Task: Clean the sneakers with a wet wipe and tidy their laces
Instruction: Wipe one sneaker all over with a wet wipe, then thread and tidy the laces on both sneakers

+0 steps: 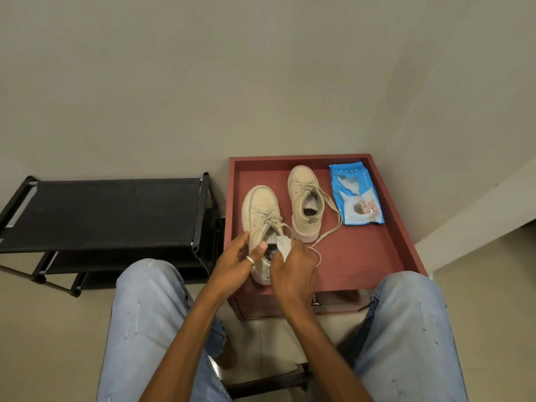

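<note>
Two beige sneakers stand on a red tray-topped table. The left sneaker is nearest me; my left hand, with a ring on one finger, grips its heel and collar. My right hand holds a crumpled white wet wipe against the inner side of that shoe's opening. The right sneaker stands apart, further back, its untied laces trailing across the tray towards my right hand.
A blue pack of wet wipes lies at the tray's back right. A black shoe rack stands to the left against the wall. My knees in light jeans flank the table.
</note>
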A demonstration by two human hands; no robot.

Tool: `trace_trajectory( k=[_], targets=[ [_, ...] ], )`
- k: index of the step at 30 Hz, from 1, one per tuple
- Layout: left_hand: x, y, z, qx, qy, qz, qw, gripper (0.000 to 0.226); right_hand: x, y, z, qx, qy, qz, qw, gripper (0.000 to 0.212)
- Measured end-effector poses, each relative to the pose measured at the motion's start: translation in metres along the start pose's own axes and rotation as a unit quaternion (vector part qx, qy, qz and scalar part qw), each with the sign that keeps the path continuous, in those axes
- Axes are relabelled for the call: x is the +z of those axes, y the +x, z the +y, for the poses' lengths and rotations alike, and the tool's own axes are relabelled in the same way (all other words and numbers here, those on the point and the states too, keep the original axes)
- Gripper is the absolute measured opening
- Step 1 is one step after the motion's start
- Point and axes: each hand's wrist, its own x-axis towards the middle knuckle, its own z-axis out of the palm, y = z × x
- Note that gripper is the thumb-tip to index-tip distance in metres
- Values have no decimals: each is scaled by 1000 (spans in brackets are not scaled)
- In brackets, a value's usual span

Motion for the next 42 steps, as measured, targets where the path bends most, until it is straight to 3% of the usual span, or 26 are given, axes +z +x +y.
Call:
trace_trajectory(
  k=[6,10,13,23,31,35,42],
  targets=[
    [-1,7,-11,-22,87,29,996,60,15,-2,6,22,-18,-43,999,33],
    [0,10,-16,-8,115,48,992,42,12,3,10,0,-23,-72,997,35],
    [0,11,-17,-2,135,67,989,44,1,12,18,-11,17,-85,996,33],
    [8,20,-15,48,170,108,978,50,-69,93,52,91,151,-60,982,20],
    [14,31,-21,49,202,105,973,61,-81,187,72,41,33,-10,999,20],
    [15,33,-23,55,204,112,971,61,-74,226,87,-5,-25,-9,1000,36],
    [16,38,-25,65,225,113,966,57,-61,264,95,-70,-99,67,990,29]
  ],
)
